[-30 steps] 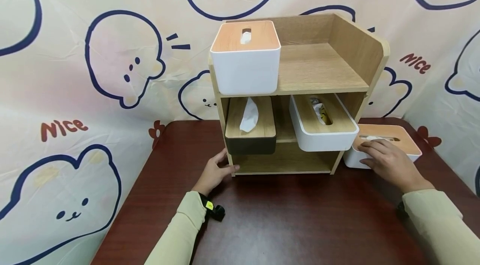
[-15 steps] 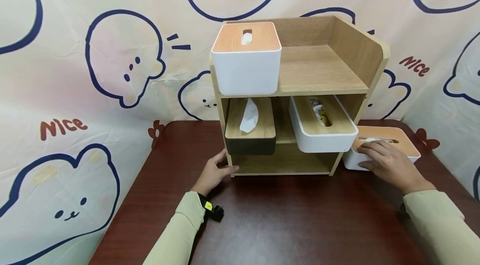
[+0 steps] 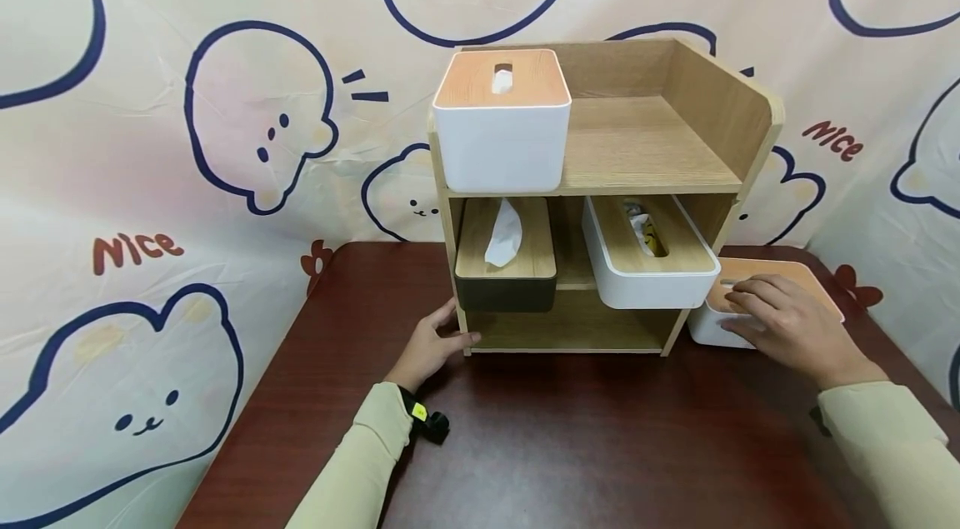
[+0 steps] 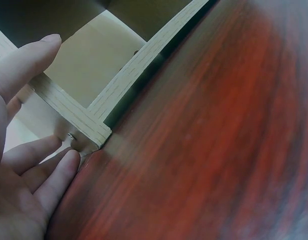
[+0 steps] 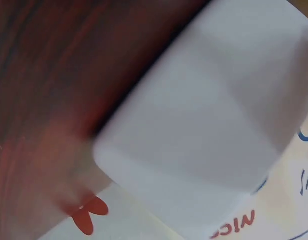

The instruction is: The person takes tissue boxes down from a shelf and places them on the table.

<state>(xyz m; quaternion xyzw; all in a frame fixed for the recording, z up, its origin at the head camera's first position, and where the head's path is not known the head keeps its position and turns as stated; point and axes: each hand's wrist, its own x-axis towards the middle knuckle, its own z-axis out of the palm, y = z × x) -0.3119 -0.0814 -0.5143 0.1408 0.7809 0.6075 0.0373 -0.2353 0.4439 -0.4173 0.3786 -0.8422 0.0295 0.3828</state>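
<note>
My left hand point(image 3: 429, 347) grips the lower left side panel of a wooden desktop shelf point(image 3: 660, 146). In the left wrist view, the thumb lies on the inner side and the other fingers on the outer side. At the shelf's right, my right hand point(image 3: 798, 329) reaches over a white tissue box point(image 3: 708, 331) with a wooden lid. Its fingers are loosely bent above the lid, and the thumb is in front of the box. Part of the lid's slot is covered by the hand. The right wrist view shows the blurred white box side point(image 5: 204, 110), without the hand.
A tall white tissue box point(image 3: 502, 150) stands at the shelf's upper left. A dark-based tissue box point(image 3: 506, 294) and another white one point(image 3: 660, 289) stick out from the middle level. Everything rests on a dark red-brown table point(image 3: 562, 429) before a printed cloth point(image 3: 262, 304).
My right hand has shifted slightly right and up over the tissue box, covering more of the slot. The left hand keeps its hold on the shelf. The head view has shifted a little.
</note>
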